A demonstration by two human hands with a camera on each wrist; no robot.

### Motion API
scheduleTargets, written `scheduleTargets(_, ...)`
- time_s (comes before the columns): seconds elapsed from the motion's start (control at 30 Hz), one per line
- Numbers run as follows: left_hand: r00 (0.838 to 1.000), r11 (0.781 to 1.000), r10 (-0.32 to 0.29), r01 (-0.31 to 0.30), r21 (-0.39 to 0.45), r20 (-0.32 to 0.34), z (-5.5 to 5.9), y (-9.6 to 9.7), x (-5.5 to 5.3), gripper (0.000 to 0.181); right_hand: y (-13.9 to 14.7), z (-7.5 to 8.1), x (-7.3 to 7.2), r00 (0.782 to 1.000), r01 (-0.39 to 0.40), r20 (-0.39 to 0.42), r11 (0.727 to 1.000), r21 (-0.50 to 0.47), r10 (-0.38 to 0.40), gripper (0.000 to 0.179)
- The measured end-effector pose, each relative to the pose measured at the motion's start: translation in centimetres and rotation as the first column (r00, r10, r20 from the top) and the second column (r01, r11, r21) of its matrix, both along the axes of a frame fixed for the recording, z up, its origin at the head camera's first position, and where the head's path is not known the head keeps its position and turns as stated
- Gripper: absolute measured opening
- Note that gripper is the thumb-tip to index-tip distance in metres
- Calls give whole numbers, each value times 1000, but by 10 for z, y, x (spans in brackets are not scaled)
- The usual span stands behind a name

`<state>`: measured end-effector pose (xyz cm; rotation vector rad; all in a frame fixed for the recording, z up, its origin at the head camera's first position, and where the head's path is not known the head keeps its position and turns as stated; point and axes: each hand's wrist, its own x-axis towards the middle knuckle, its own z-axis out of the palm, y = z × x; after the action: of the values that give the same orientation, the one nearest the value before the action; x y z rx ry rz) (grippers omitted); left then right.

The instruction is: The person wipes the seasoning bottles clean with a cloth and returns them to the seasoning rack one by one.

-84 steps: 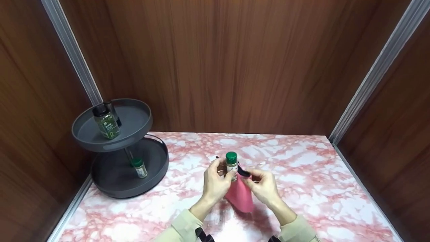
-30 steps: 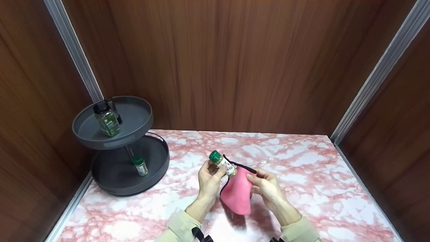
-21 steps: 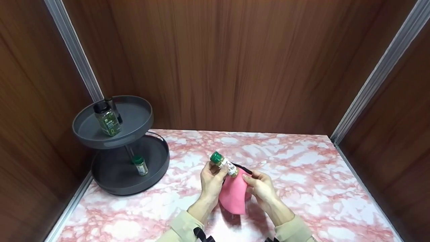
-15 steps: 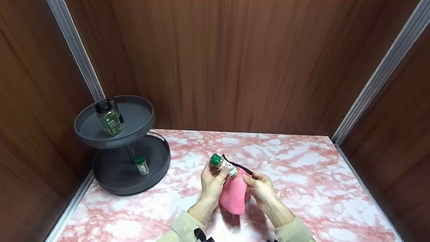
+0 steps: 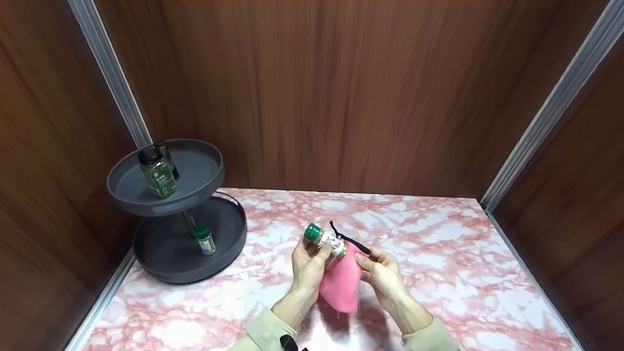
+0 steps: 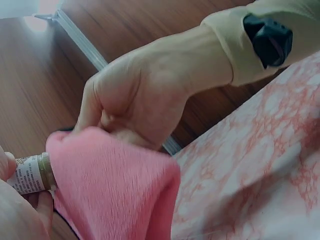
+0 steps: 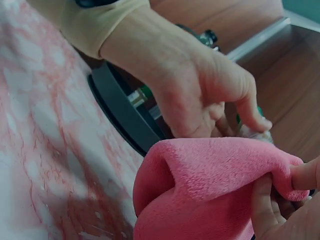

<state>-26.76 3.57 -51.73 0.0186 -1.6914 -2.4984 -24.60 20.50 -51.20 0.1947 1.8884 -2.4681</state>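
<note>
A small spice jar with a green cap is pinched between the thumb and fingers of my left hand. It leans over, cap up to the left and base down to the right. My right hand pinches the upper edge of a pink cloth with black trim, which hangs in folds above the table. The cloth meets the jar's base; in the left wrist view the jar's label shows and its lower end runs up against the cloth. The cloth hides part of the left fingers in the right wrist view.
At the left stands a dark two-tier round rack. Its upper tier bears a black-capped jar of green herbs and a slim dark bottle; on the lower one is another green-capped jar. Wood-grain walls enclose the marbled table.
The jar has gone from upright to tilted, its cap swinging left, and the cloth has opened out beside its base. Lately the cloth and right hand have shifted slightly right.
</note>
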Motion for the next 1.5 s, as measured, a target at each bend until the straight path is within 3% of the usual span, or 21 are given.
scheduleTargets(0.2,1000,1000,-17,17,-16,-16,4,3,4,53,0,-5,-6,999,27,17,999,20,-27,30)
scheduleTargets(0.4,998,997,48,-50,-57,-30,-1,5,2,45,-1,-2,-2,1000,7,13,1000,5,-7,39)
scheduleTargets(0.57,996,993,82,-85,-78,-43,-1,3,2,42,-2,4,4,1000,3,-11,1000,2,-3,30)
scheduleTargets(0.83,999,999,15,-16,-33,-29,3,6,10,47,1,1,1,998,56,-11,998,42,-56,21)
scheduleTargets(1.03,999,998,-19,16,-58,-41,2,8,15,49,8,-3,-3,995,98,-13,992,78,-98,23)
scheduleTargets(1.27,995,993,36,-46,-113,-92,-10,-1,10,43,18,6,-3,993,116,-29,988,98,-114,20)
scheduleTargets(1.5,978,963,64,-113,-244,-199,-19,-13,4,35,32,20,-3,988,149,-56,979,141,-142,11)
